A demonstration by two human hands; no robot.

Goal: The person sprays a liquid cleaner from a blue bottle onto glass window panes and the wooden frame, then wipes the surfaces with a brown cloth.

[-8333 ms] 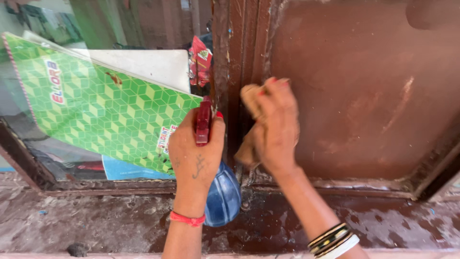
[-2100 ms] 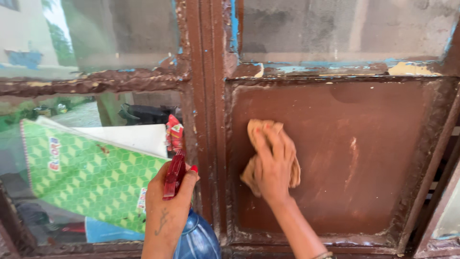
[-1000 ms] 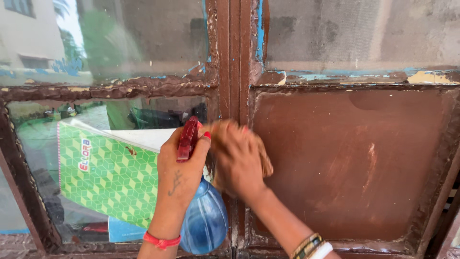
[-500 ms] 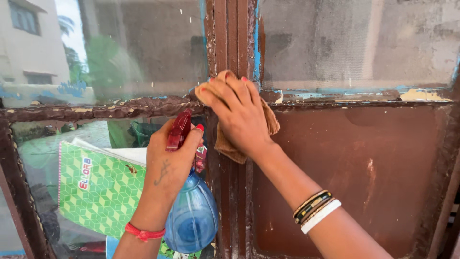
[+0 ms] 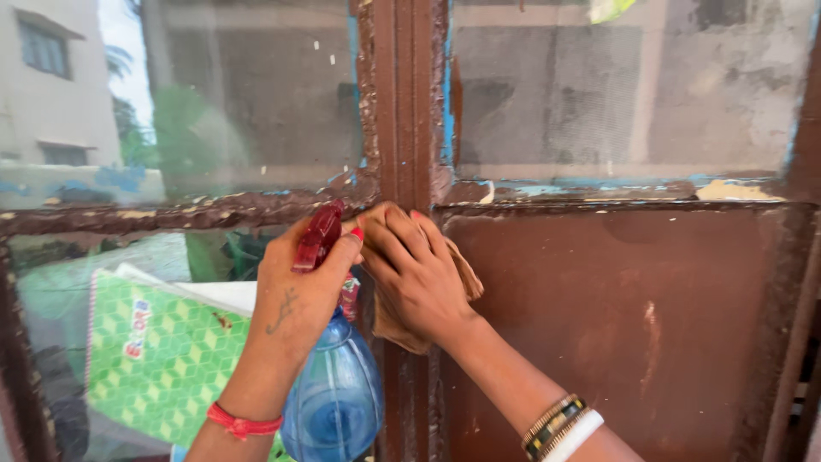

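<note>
1. Head view, starting at the left: I am looking through the dusty glass pane (image 5: 248,103) at a green patterned notebook (image 5: 158,359) leaning behind it.
2. My left hand (image 5: 295,295) is keeping a closed grip around the neck of the blue spray bottle (image 5: 333,402), forefinger resting by its red trigger head (image 5: 316,238), bottle hanging just in front of the pane's lower corner.
3. My right hand (image 5: 415,278) is pressing the tan cloth (image 5: 466,278) flat against the brown centre post (image 5: 410,128), fingers spread and gripping it, right where the crossbar meets the post.
4. Rightward, the brown lower panel (image 5: 624,334) is sitting bare beside my forearm.
5. I judge I am mid-wipe on the post; the next stroke is calling for steady pressure along the flaking paint.
6. Compared with half a second earlier, my cloth hand is sitting lower on the post and closer to the bottle hand.
</note>
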